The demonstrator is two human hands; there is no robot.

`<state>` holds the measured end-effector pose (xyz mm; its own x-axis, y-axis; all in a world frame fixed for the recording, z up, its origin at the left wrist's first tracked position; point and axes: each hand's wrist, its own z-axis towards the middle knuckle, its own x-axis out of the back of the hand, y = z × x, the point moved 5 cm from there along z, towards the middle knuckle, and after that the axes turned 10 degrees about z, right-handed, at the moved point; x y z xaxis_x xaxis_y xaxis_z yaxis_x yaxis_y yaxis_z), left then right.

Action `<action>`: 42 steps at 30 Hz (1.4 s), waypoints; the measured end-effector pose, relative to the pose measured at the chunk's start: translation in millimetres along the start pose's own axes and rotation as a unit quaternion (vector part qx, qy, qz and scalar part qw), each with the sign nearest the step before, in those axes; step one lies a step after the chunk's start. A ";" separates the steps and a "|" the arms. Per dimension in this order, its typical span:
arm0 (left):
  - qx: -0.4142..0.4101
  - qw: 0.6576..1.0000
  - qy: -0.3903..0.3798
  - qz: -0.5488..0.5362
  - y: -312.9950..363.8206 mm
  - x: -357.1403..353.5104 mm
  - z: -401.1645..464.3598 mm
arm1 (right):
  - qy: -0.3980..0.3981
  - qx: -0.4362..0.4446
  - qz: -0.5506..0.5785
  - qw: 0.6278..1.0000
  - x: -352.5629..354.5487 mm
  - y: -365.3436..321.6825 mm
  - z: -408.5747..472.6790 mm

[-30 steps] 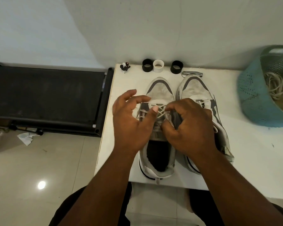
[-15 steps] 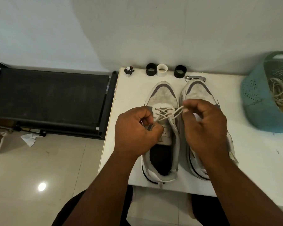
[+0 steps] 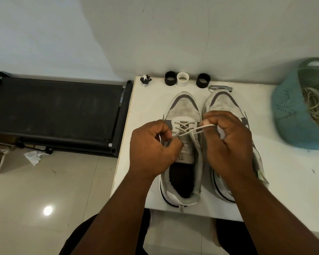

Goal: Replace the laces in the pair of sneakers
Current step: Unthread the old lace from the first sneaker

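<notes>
Pulling apart since a second ago: left hand (image 3: pixel 151 150) and right hand (image 3: pixel 228 142) each pinch the thin white lace (image 3: pixel 191 130), drawn toward 9 and 3 o'clock, tightening crossings on the grey-and-white left sneaker (image 3: pixel 184 107).

A white table (image 3: pixel 293 190) fills the right half of the frame, its left edge running down the middle. Two grey-and-white sneakers stand side by side at its centre, toes toward the wall: the left sneaker (image 3: pixel 182 111) and the right sneaker (image 3: pixel 223 102). Along the far edge, at upper centre, sit a small dark figurine (image 3: pixel 145 80), a black ring (image 3: pixel 170 78), a white ring (image 3: pixel 182 79) touching it, another black ring (image 3: pixel 203 80) and a metal clip (image 3: pixel 220 87). A blue perforated basket (image 3: pixel 287 115) holding pale cord rests at the right edge.
</notes>
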<state>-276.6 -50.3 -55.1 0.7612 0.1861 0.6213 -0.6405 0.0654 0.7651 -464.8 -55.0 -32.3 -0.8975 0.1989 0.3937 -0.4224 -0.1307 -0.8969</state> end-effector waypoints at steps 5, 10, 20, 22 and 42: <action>-0.003 1.000 -0.006 -0.022 1.5 -0.9 -1.3 | -0.140 0.017 -0.110 0.984 -13.6 -5.0 -4.4; 0.002 1.000 -0.006 -0.024 0.8 -0.9 -1.3 | -0.064 0.045 -0.094 0.992 -10.7 -2.6 -3.1; 0.010 0.998 -0.003 -0.056 2.0 -3.3 -3.1 | -0.074 0.037 -0.157 0.984 -13.5 -12.8 -7.7; 0.011 0.998 0.001 -0.063 0.3 -3.6 -3.3 | -0.143 0.032 -0.244 0.959 -26.1 -4.4 -13.0; -0.026 0.978 -0.012 0.208 16.8 -22.6 -8.8 | -0.085 -0.025 -0.209 0.974 -18.1 2.9 -14.3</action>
<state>-305.5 -44.8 -57.8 0.4347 0.1840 0.8816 -0.8994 0.0382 0.4355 -447.9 -45.1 -44.9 -0.6579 0.0603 0.7507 -0.7528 -0.0242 -0.6578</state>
